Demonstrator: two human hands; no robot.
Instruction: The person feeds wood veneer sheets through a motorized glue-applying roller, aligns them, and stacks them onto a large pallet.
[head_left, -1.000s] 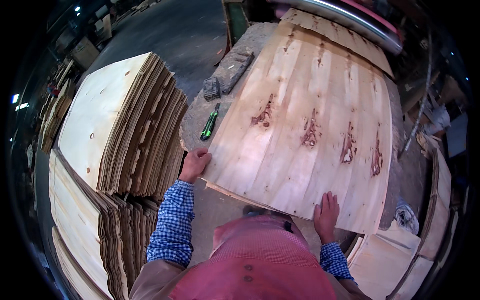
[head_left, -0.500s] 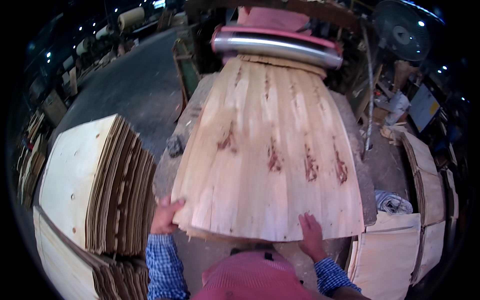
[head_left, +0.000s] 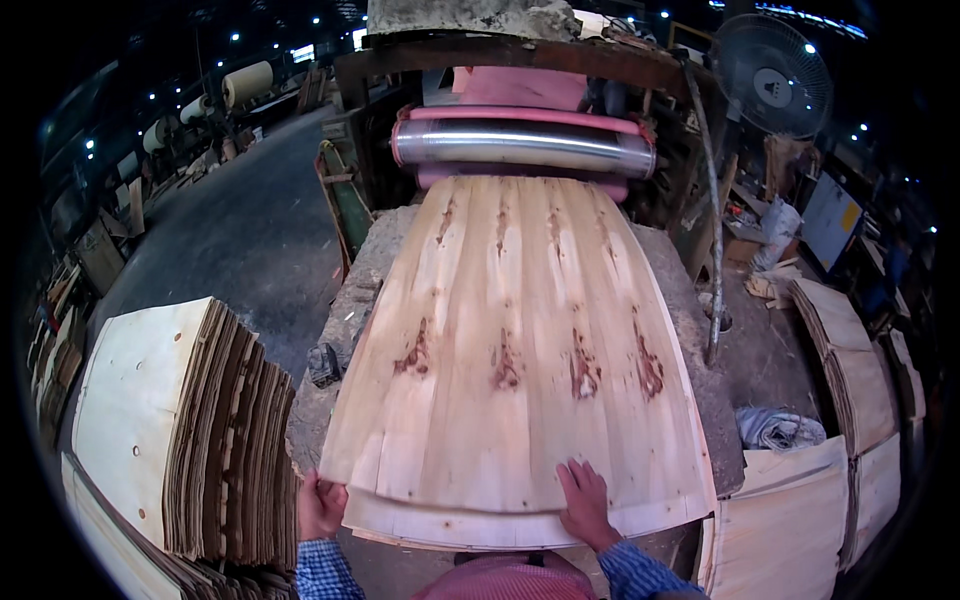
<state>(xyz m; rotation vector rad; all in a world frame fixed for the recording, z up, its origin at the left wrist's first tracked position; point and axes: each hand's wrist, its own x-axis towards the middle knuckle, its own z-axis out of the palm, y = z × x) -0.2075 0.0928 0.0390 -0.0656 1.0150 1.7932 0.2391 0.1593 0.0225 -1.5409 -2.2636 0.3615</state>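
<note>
A wide, pale wood veneer sheet [head_left: 465, 430] with dark brown knot marks lies on a low pile of like sheets [head_left: 450, 522]. Its far end reaches the foot of a shiny metal roller [head_left: 520, 148] with pink coating on it. My left hand [head_left: 321, 508] is closed on the near left corner of the top sheet, fingers curled at the edge. My right hand [head_left: 586, 503] lies open with fingers spread over the sheet's near edge, right of the middle. A strip of the sheet beneath shows between that edge and my body.
Thick veneer stacks stand at the left [head_left: 215, 430] and the right [head_left: 780, 520]. A rough grey bench [head_left: 345, 300] carries the pile, with a small dark block [head_left: 323, 364] on it. A pole [head_left: 716, 240] and a fan [head_left: 772, 80] stand right of the roller machine.
The top sheet has slid forward toward the roller, baring a strip of the one beneath. Both hands stay at its near edge. My view has tilted up, showing more of the machine.
</note>
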